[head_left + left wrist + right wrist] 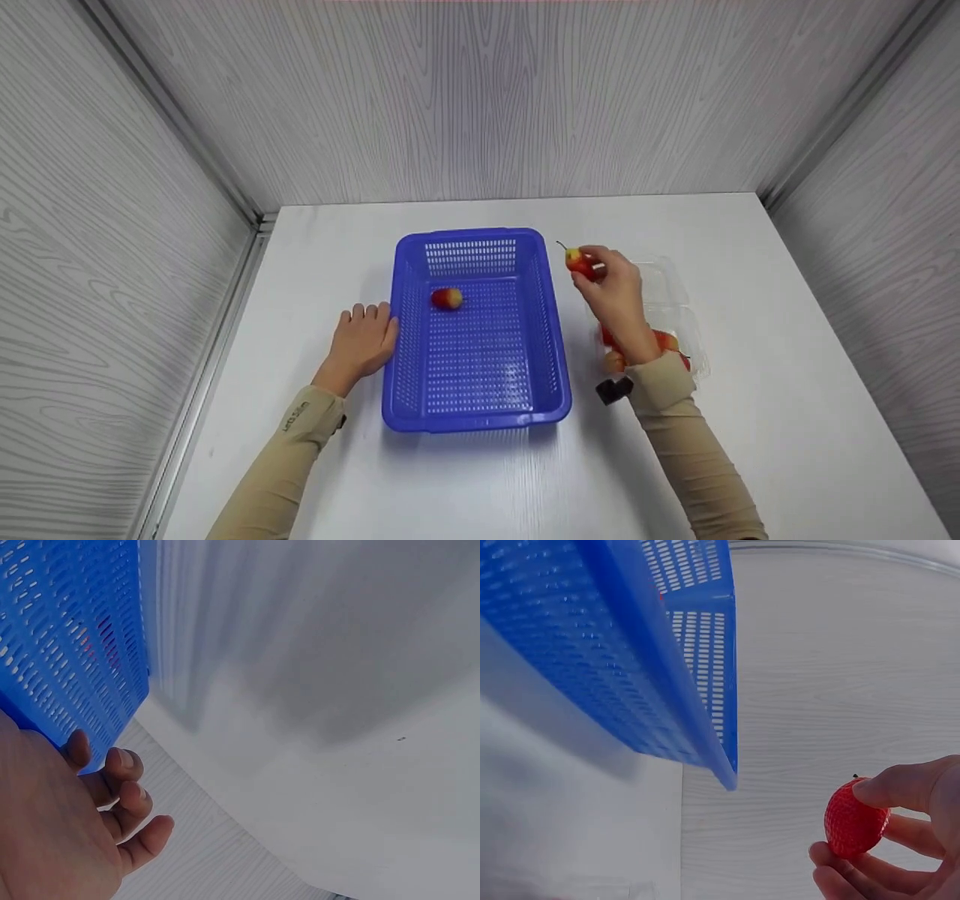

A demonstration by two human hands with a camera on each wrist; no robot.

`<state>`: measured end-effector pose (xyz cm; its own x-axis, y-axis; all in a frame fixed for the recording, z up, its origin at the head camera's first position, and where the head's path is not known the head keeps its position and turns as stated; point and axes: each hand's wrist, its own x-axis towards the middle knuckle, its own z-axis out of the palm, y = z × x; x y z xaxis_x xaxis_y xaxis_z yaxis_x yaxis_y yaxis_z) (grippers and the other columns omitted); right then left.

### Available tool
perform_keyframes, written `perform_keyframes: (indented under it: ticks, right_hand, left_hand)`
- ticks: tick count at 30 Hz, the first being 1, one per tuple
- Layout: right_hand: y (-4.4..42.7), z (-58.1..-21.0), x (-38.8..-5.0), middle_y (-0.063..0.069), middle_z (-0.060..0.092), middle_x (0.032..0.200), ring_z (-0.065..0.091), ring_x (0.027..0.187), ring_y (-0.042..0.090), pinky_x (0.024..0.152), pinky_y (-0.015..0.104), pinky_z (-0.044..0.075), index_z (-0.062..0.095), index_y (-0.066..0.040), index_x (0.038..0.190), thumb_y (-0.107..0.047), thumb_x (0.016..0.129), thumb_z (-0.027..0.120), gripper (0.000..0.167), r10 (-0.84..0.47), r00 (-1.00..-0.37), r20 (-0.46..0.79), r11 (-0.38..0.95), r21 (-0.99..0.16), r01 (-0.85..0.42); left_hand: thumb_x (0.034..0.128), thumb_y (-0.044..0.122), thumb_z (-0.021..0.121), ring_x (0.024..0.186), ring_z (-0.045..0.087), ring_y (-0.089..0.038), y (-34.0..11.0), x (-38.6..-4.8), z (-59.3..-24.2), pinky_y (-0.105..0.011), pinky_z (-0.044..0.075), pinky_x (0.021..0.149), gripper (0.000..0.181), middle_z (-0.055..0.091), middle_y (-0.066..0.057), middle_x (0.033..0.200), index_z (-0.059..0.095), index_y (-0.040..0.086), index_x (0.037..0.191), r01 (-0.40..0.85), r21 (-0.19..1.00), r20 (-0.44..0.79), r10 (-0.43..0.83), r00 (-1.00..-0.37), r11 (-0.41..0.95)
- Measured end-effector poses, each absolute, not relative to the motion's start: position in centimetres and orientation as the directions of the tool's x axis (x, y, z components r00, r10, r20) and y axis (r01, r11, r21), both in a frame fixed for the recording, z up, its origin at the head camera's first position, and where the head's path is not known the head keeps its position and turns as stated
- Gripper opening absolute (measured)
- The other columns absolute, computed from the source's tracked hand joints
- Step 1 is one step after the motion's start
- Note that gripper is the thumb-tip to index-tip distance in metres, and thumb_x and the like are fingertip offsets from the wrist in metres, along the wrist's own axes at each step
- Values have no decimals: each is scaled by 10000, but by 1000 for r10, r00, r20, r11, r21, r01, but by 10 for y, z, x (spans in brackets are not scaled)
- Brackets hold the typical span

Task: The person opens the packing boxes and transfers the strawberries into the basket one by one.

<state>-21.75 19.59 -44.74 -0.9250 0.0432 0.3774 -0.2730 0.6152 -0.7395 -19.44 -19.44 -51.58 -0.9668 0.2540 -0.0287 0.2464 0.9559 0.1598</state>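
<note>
My right hand (pixel 616 289) pinches a small red-and-yellow fruit (pixel 577 262) with a thin stem, just outside the right rim of a blue plastic basket (pixel 555 337). In the right wrist view the fruit (pixel 855 819) shows a red, bumpy-looking skin between thumb and fingers. A similar fruit (pixel 447 298) lies on its side on the basket's floor, toward the upper left. My left hand (pixel 364 341) touches the basket's left rim. Its fingers (pixel 139 799) are loosely bent beside the outer wall in the left wrist view.
Under my right forearm stands an open clear plastic box (pixel 694 337) holding several more fruits (pixel 666 342), partly hidden by the wrist. All of it is on a white table (pixel 480 487). Grey wood-patterned panels (pixel 480 105) enclose the back and sides.
</note>
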Motion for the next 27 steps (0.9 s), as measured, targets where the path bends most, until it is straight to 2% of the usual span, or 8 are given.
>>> perform_keyframes:
  ticks: [8, 13, 20, 27]
  right_hand:
    - [157, -451, -245, 200, 696, 1041, 679, 884, 329, 804, 443, 550, 687, -1, 1149, -72, 857, 741, 305, 11, -969, 249, 491, -845, -211]
    - [135, -455, -254, 206, 697, 1039, 673, 934, 335, 840, 439, 538, 688, 23, 1121, -44, 839, 751, 297, -18, -973, 229, 432, -876, -214]
    - [107, -466, -261, 194, 692, 1069, 673, 961, 317, 862, 410, 532, 679, 8, 1157, -68, 872, 736, 300, -26, -987, 158, 448, -881, -153]
    - [88, -489, -270, 189, 690, 1056, 656, 940, 297, 830, 407, 527, 671, 3, 1158, -66, 862, 733, 311, 28, -994, 108, 500, -862, -80]
  left_hand:
    - [1046, 292, 316, 923, 489, -393, -196, -193, -516, -538, 375, 831, 368, 550, -212, 991, 493, -21, 1124, 245, 186, -24, 254, -967, 951]
    - [1049, 283, 319, 931, 493, -401, -195, -193, -516, -540, 375, 837, 364, 553, -221, 1002, 488, -29, 1134, 247, 193, -19, 255, -967, 950]
    - [1043, 276, 324, 911, 486, -394, -195, -192, -517, -530, 370, 823, 357, 542, -208, 964, 490, -30, 1124, 247, 205, 1, 252, -968, 947]
    - [1045, 291, 313, 901, 471, -371, -195, -193, -516, -522, 370, 820, 368, 537, -195, 975, 488, -19, 1135, 229, 209, -26, 240, -970, 951]
